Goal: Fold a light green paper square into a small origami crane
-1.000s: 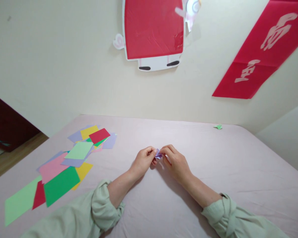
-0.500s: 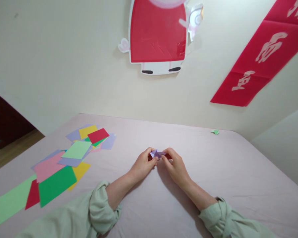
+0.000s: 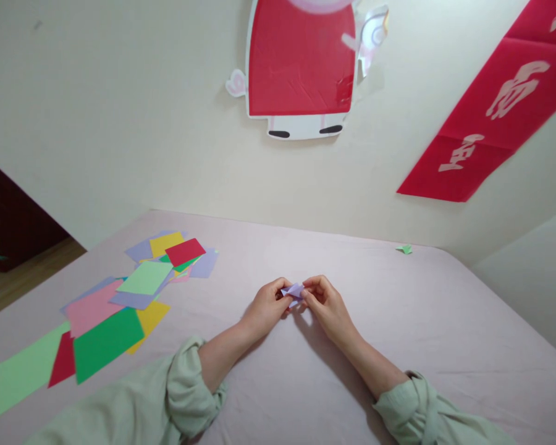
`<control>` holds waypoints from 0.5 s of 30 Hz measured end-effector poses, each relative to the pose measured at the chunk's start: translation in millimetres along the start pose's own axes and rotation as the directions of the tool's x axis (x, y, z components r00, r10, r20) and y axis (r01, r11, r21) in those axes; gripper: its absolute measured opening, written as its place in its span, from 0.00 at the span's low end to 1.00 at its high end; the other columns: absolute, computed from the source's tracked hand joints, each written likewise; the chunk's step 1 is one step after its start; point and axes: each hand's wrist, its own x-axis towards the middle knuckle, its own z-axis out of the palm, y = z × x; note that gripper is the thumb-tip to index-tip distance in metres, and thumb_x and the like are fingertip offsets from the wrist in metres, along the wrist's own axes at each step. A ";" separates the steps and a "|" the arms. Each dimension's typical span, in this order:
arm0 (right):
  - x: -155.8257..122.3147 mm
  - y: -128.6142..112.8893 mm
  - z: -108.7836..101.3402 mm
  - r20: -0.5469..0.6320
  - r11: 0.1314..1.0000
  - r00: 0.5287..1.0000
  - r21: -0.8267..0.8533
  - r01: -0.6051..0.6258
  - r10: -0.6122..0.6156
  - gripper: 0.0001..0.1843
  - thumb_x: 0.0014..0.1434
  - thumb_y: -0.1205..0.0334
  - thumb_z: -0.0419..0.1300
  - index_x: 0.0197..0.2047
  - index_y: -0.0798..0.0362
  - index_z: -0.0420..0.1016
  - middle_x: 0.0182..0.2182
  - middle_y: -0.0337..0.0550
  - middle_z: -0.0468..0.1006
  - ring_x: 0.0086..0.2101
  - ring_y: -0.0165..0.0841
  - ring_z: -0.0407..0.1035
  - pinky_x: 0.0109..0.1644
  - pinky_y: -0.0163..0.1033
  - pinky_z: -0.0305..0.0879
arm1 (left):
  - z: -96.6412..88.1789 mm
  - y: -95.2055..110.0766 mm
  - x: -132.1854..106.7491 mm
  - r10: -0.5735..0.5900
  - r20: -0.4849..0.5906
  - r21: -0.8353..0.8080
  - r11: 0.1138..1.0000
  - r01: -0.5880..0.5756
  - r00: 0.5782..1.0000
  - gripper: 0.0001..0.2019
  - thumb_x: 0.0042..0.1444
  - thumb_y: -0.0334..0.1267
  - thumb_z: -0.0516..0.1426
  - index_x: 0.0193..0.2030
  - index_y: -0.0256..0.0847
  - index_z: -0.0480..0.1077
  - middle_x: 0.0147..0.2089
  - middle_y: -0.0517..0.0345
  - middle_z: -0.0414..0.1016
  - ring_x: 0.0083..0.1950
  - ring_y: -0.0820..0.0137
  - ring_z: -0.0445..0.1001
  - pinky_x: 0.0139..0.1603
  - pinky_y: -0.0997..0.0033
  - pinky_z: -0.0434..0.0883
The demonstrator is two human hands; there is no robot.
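Observation:
Between my two hands is a small folded piece of purple paper (image 3: 294, 290) with several pointed flaps. My left hand (image 3: 269, 307) pinches its left side between thumb and fingers. On the right side, the thumb and forefinger of my right hand (image 3: 327, 305) are closed on the paper's edge. Fingers cover part of the paper, so its full shape is hidden. Both hands are just above the pale pink tabletop (image 3: 269, 389).
Loose coloured sheets lie spread on the left, among them a green sheet (image 3: 109, 343), a pink sheet (image 3: 95, 306) and a red sheet (image 3: 185, 251). A small folded light-green paper (image 3: 404, 249) sits at the far right edge by the wall (image 3: 176, 154).
The purple paper has turned a little in my fingers, and its flaps stand differently. My right fingers have shifted slightly on it. The whole view has moved a little.

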 end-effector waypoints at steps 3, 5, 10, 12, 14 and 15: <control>-2.6 -2.5 0.9 0.034 0.993 0.999 -0.114 0.021 -0.017 0.11 0.58 0.56 0.59 0.42 0.51 0.65 0.33 0.39 0.74 0.30 0.31 0.70 0.35 0.38 0.67 | -0.2 -1.8 0.5 0.006 -0.006 -0.013 1.000 -0.006 1.000 0.07 0.51 0.40 0.58 0.31 0.37 0.68 0.25 0.64 0.67 0.24 0.77 0.64 0.25 0.78 0.62; -3.9 -5.1 1.5 0.044 0.975 0.998 -0.216 0.042 -0.034 0.10 0.57 0.60 0.60 0.42 0.51 0.66 0.33 0.38 0.74 0.30 0.31 0.69 0.36 0.37 0.65 | -0.3 -2.3 0.5 -0.004 -0.017 -0.025 1.000 0.004 1.000 0.08 0.51 0.41 0.59 0.31 0.37 0.68 0.25 0.64 0.66 0.24 0.77 0.64 0.25 0.78 0.61; -4.4 -8.1 1.2 0.010 0.959 0.997 -0.272 0.074 -0.074 0.04 0.58 0.61 0.57 0.35 0.51 0.66 0.29 0.36 0.70 0.30 0.31 0.66 0.35 0.37 0.63 | -0.1 -3.3 -0.4 0.002 -0.016 0.055 0.998 -0.001 1.000 0.11 0.54 0.44 0.57 0.29 0.38 0.66 0.23 0.67 0.63 0.22 0.77 0.62 0.23 0.78 0.58; -3.3 -6.1 -0.2 -0.015 0.970 0.998 -0.236 0.052 -0.057 0.06 0.60 0.59 0.56 0.33 0.51 0.66 0.27 0.36 0.69 0.29 0.31 0.65 0.34 0.37 0.62 | 0.4 -3.6 -0.9 0.033 -0.021 0.086 0.996 -0.031 0.999 0.11 0.55 0.44 0.57 0.31 0.38 0.67 0.26 0.65 0.66 0.24 0.77 0.64 0.25 0.77 0.60; -1.8 -3.7 -1.8 -0.036 0.984 0.999 -0.175 0.022 -0.028 0.07 0.60 0.58 0.56 0.32 0.51 0.65 0.27 0.35 0.68 0.28 0.32 0.65 0.33 0.37 0.61 | 1.1 -3.1 -1.6 0.077 -0.051 0.099 0.992 -0.072 0.996 0.08 0.55 0.41 0.57 0.37 0.38 0.69 0.34 0.61 0.71 0.29 0.75 0.67 0.30 0.76 0.64; -1.0 -2.8 -2.4 -0.040 0.990 0.999 -0.142 0.009 -0.015 0.08 0.59 0.57 0.56 0.32 0.51 0.65 0.26 0.35 0.68 0.28 0.32 0.65 0.32 0.37 0.61 | 1.3 -2.5 -2.1 0.100 -0.072 0.110 0.990 -0.092 0.992 0.09 0.54 0.39 0.58 0.42 0.39 0.70 0.38 0.59 0.72 0.31 0.75 0.68 0.33 0.75 0.66</control>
